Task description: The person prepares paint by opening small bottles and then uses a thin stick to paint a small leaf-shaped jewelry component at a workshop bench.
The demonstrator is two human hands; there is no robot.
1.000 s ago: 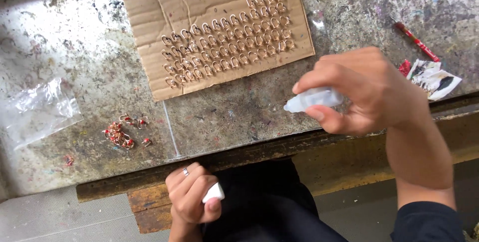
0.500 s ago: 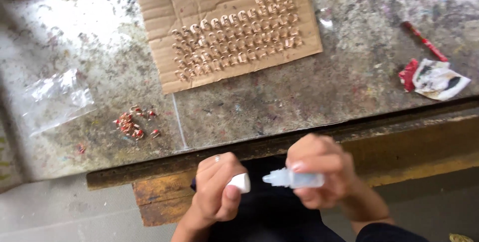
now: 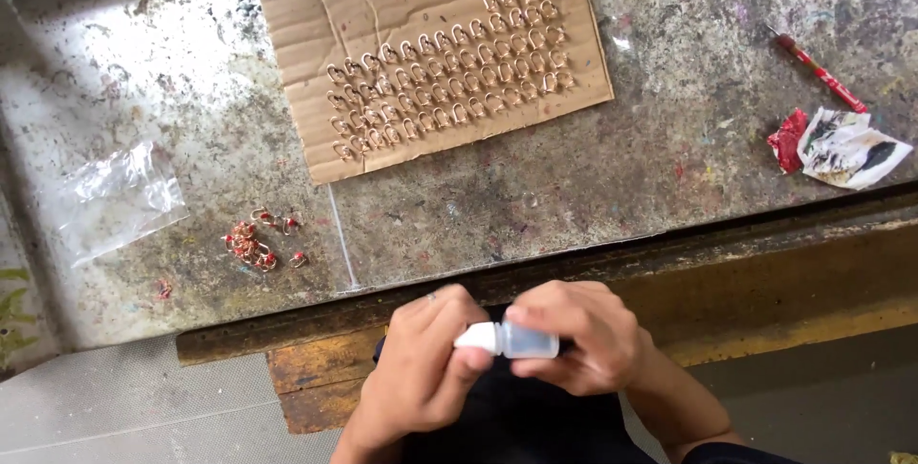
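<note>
Both hands meet low in the view, just in front of the near edge of the table (image 3: 669, 167), over the person's dark lap. The right hand (image 3: 583, 340) is closed around a small clear squeeze bottle (image 3: 526, 341), held lying sideways with its neck pointing left; the left hand (image 3: 426, 368) is curled with thumb and fingertips pinched on the bottle's white cap (image 3: 476, 336), which sits at the neck. From here I cannot tell whether the cap is fully seated or only partway on. To handle this well, the judgement is to keep the bottle's body held lightly, since a soft bottle squeezed while the cap is loose could weep its contents onto the fingers, and to turn the cap with the fingertips only while the right hand stays steady. Keeping the nozzle away from the sheet of cardboard (image 3: 316, 5) also seems wise: it carries neat rows of small gold-coloured rings (image 3: 445, 67), well apart from the hands, which a stray drop or nudge would spoil. A loose heap of red-and-gold pieces (image 3: 253, 246) lies left of centre on the table, beside a clear plastic bag (image 3: 120, 198).
</note>
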